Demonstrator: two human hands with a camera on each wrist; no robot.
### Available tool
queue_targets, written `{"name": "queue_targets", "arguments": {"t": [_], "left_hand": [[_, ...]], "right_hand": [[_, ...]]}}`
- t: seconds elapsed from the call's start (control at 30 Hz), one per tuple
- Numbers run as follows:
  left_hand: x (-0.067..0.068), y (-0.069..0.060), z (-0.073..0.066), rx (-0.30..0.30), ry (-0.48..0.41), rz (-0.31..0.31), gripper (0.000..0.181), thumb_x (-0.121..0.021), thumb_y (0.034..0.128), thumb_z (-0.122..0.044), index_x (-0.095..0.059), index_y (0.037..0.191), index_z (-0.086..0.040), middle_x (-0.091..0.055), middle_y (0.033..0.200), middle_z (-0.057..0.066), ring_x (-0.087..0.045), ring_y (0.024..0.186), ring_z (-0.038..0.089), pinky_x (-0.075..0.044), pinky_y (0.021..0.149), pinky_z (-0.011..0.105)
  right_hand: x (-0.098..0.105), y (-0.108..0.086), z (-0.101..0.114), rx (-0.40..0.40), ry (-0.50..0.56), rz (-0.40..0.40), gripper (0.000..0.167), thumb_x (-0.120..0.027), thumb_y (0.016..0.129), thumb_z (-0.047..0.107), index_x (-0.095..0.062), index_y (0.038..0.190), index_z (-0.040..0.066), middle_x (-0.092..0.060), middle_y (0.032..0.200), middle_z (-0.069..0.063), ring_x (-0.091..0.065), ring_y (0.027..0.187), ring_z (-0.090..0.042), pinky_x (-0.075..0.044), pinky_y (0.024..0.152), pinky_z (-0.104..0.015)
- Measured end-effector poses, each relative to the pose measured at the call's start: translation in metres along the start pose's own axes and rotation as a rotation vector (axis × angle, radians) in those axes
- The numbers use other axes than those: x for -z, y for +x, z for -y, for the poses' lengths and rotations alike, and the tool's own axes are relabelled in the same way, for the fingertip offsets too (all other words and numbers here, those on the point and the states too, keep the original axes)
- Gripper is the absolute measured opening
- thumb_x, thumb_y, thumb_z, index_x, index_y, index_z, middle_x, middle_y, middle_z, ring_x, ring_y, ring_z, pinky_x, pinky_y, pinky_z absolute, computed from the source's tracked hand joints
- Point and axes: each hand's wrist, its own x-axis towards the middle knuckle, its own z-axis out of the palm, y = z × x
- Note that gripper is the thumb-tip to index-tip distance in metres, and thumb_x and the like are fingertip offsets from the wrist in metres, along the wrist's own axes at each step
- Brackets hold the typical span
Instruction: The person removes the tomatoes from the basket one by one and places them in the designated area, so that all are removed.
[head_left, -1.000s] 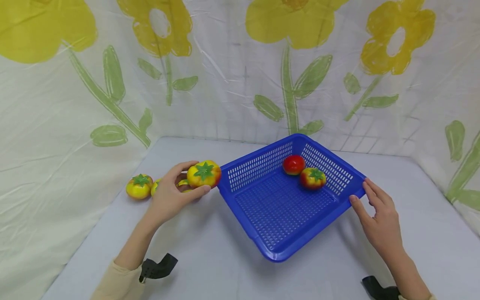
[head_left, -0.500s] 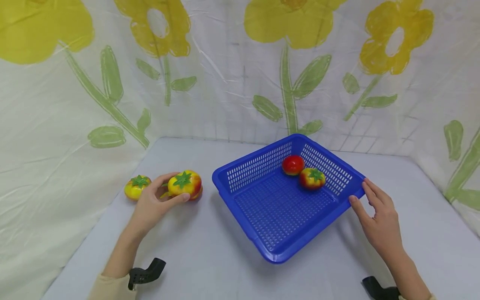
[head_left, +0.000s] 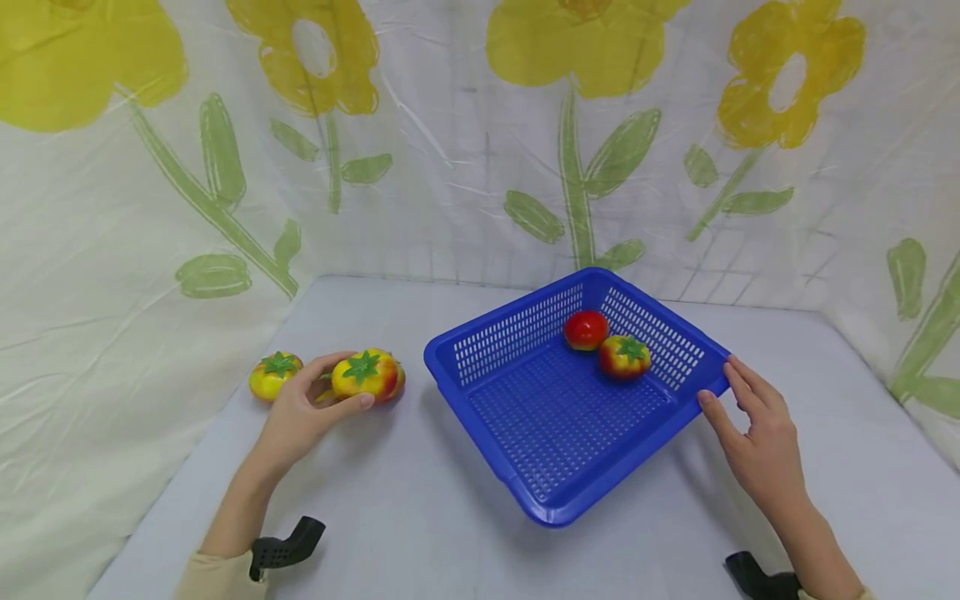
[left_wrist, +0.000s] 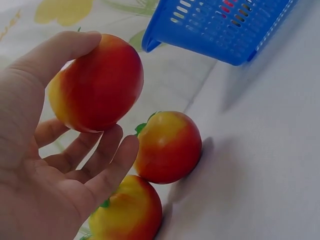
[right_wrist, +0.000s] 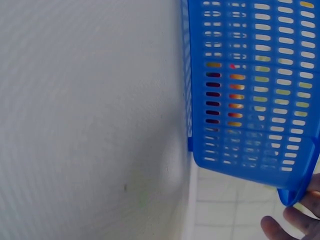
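Tomato (head_left: 366, 379) is sitting in the left hand (head_left: 296, 412), outside the basket (head_left: 555, 417) and off its left corner. Flowered cloth (head_left: 450, 167) is hanging behind; pale table (head_left: 420, 517) is lying under everything. From my remote post I am seeing the basket resting askew, one corner pointing at the person. Right hand (head_left: 759, 437) is holding the rim by the right corner, thumb and fingers touching it; how firmly, I cannot tell. Left thumb (left_wrist: 75, 47) and fingertips (left_wrist: 112, 134) are clamping the tomato from opposite sides. Two basket tomatoes (head_left: 625, 357) are lying close together by the far-right wall. Loose tomatoes (left_wrist: 169, 150) are lying beyond the left fingers; I am counting two in the wrist view, more perhaps hiding. Relation I am judging decisive: the basket is lying to the right of the held tomato, near its fingertips, while the right hand is sitting well apart, across the basket. No clear long axis is showing; the green calyx (head_left: 363, 365) is facing the head camera.
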Motion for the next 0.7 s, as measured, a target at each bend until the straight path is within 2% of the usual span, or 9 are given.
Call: {"name": "queue_targets", "arguments": {"t": [0.2,0.47,0.7], "left_hand": [[0.002,-0.001,0.004,-0.013,0.013,0.017,0.066,-0.078,0.0849,-0.038,-0.051,0.140,-0.016,-0.048,0.139,0.004,-0.049,0.124,0.028,-0.044,0.101,0.037],[0.006,-0.001,0.009,-0.019,0.004,0.053,0.066,-0.080,0.0836,-0.035,-0.051,0.140,-0.015,-0.046,0.141,0.005,-0.052,0.122,0.031,-0.047,0.090,0.019],[0.011,-0.001,0.014,0.002,0.008,0.105,0.070,-0.081,0.0828,-0.033,-0.049,0.141,-0.011,-0.042,0.145,0.012,-0.054,0.119,0.032,-0.049,0.088,0.019]], "right_hand": [[-0.001,-0.001,0.000,-0.006,-0.002,0.004,0.059,-0.063,0.098,0.028,-0.043,0.148,0.003,-0.038,0.153,-0.010,-0.036,0.136,-0.037,-0.024,0.088,-0.006],[0.000,0.000,0.001,-0.010,0.002,0.009,0.059,-0.062,0.098,0.028,-0.042,0.148,0.004,-0.038,0.153,-0.011,-0.037,0.135,-0.039,-0.023,0.088,-0.005],[0.000,0.000,0.001,-0.009,0.003,0.009,0.059,-0.062,0.098,0.028,-0.042,0.148,0.003,-0.038,0.153,-0.010,-0.038,0.134,-0.039,-0.022,0.086,-0.003]]}}
